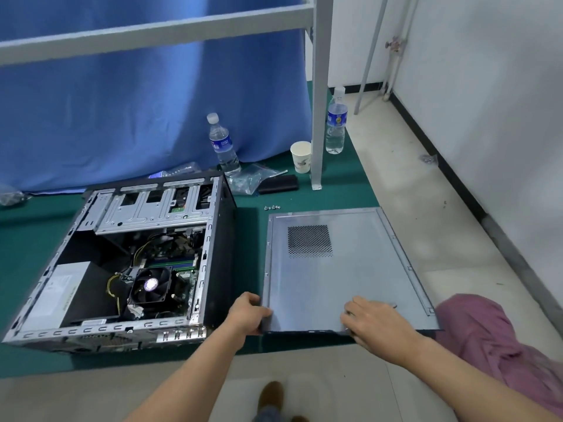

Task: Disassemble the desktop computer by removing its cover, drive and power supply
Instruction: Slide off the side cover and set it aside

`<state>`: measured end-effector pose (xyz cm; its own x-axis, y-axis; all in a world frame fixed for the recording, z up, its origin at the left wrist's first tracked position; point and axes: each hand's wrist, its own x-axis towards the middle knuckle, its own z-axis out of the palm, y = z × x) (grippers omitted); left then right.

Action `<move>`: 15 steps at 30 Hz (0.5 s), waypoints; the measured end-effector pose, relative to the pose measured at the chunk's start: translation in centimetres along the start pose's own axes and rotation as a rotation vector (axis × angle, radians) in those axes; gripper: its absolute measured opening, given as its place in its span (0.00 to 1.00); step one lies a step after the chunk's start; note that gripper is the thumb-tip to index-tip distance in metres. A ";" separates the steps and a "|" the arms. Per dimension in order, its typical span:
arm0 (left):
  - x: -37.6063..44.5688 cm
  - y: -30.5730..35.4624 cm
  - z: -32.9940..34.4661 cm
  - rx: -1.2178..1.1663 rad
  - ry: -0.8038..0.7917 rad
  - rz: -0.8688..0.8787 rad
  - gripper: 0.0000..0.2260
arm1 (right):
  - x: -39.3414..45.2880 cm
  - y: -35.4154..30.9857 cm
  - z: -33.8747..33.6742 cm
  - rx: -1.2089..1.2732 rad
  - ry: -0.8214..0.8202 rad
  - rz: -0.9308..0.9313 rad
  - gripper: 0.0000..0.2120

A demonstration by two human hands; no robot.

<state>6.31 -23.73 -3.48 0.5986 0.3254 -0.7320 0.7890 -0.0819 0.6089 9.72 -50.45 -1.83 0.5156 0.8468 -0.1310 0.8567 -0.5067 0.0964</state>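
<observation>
The desktop computer case (122, 263) lies on its side on the green mat, open at the top. Inside it I see the CPU fan (150, 284), the grey power supply (58, 295) at the near left and the metal drive cage (152, 208) at the far end. The grey side cover (341, 272), with a perforated vent, lies flat to the right of the case. My left hand (248, 313) grips the cover's near left corner. My right hand (374, 319) holds its near edge, fingers on top.
Several small screws (272, 207) lie just beyond the cover. Two water bottles (224, 146), a paper cup (301, 156), a plastic bag and a black pouch (278, 184) stand near a metal frame leg (318, 117). A blue curtain hangs behind. A pink cloth (499, 345) is at right.
</observation>
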 end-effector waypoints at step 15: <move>2.9 -3.3 3.0 0.484 0.152 0.151 0.13 | 1.1 -0.7 6.2 0.224 -0.384 0.303 0.11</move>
<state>5.87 -25.36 -8.48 0.7117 0.4069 -0.5726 0.6910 -0.5519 0.4668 9.78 -50.16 -8.19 0.6729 0.5578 -0.4859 0.6289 -0.7772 -0.0214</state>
